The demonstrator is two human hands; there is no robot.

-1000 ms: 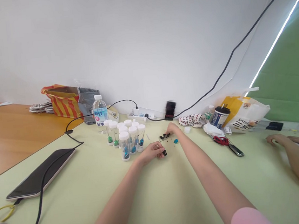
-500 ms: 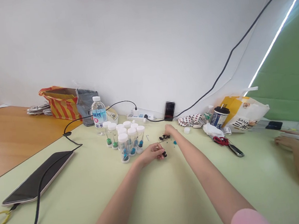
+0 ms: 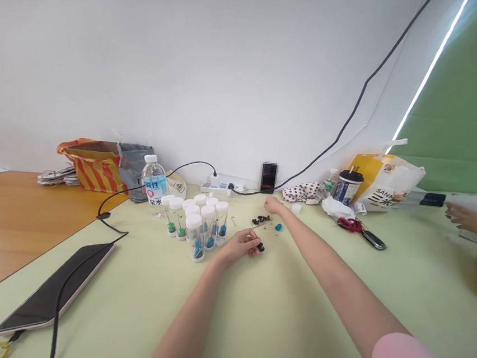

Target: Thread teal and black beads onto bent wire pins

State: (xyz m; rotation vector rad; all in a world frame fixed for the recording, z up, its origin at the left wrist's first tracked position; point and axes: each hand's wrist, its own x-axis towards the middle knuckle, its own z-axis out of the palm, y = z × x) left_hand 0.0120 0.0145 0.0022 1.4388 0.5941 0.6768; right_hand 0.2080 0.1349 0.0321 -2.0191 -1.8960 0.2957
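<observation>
My left hand [image 3: 245,244] is closed in a pinch low over the table, with a small black part [image 3: 261,247] at its fingertips. A thin wire-like line rises from those fingers. Further back, my right hand [image 3: 272,204] is curled, its fingertips turned away, so whatever it grips is hidden. Between the two hands lie several small black parts [image 3: 261,219] and scattered tiny bits. A blue piece [image 3: 278,227] rests beside my right forearm. To the left of my left hand stand several clear tubes [image 3: 196,245] with white caps, holding blue or green pieces.
A water bottle [image 3: 155,187], a power strip [image 3: 222,188] and a black device [image 3: 268,177] are along the wall. A tablet [image 3: 57,286] with a cable lies left. Red-handled scissors [image 3: 350,225], a cup [image 3: 348,187] and a bag [image 3: 386,181] sit right, near another person's hand [image 3: 470,218].
My right hand has turned slightly, and the blue piece beside its forearm shows more fully. My left hand stays in place. The other person's hands at right have shifted. The view has moved slightly.
</observation>
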